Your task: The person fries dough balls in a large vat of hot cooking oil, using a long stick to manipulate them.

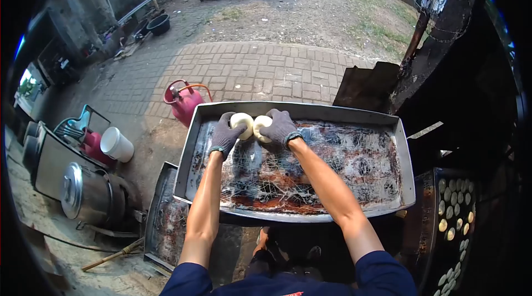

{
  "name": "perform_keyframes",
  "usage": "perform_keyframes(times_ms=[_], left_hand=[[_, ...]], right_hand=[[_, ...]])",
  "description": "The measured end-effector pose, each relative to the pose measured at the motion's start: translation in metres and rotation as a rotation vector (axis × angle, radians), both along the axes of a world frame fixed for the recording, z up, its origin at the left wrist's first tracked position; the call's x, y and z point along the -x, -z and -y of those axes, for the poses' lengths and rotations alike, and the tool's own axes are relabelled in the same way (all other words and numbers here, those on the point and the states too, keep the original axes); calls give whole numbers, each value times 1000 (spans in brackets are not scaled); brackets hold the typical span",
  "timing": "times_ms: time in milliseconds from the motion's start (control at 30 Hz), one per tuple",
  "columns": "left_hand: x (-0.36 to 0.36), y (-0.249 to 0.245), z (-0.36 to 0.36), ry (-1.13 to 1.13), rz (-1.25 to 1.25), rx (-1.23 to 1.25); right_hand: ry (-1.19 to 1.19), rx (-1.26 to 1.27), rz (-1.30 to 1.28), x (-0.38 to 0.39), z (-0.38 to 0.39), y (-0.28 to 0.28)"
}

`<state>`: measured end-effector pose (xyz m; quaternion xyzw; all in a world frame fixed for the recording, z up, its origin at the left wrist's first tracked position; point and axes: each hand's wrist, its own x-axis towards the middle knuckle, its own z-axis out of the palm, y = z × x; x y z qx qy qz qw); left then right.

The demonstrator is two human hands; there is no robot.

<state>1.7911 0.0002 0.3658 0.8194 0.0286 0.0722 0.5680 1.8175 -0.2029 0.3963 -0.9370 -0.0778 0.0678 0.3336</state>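
— grey brick paving (pixel 249 71) extends beyond a long, rectangular metal tray (pixel 316 112) with a brown-stained floor. which step is in hand?
— apparently, a paired hold. grey-knit-gloved left hand (pixel 223 134): fingers part-curled around one pale, round, dough-like piece (pixel 241 123). grey-knit-gloved right hand (pixel 281 129): fingers likewise around a second piece (pixel 260 128).
— next move?
— judged to call for light, even pressure from both hands.
— location and condition?
— tray's far side, left of centre; smooth, cream-coloured, rounded. contact with the tray floor: cannot tell.

Two pale rounds (pixel 241 121) (pixel 261 124), side by side
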Motion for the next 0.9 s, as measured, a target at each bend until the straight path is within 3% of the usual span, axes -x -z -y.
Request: perform_keyframes(times_ms=[133,267,333,367,400,433,533,667,733,767,900], left_hand=[[12,-25,123,299,24,196],[73,-77,330,804,-39,306],[126,-85,444,1065,93,205],[158,-83,499,1167,69,203],[191,-82,551,1256,15,195],[225,-75,602,1327,109,135],[326,-56,724,1475,216,-2],[420,-28,819,1571,327,-180],[456,1,854,1660,513,-361],[467,12,866,1665,453,-523],[487,44,878,1639,473,-575]], right_hand=[[192,-346,103,84,154,-34],[704,-541,153,261,326,-73],[964,-356,401,362,411,-44],[1134,-311,383,420,443,-42],[1340,-459,348,474,478,-29],[1413,-427,479,525,507,-20],[1739,-127,490,669,586,17],[1893,110,291,788,623,36],[1915,214,-40,838,636,63],[1937,201,-107,850,640,75],[1983,239,-199,863,647,90]])
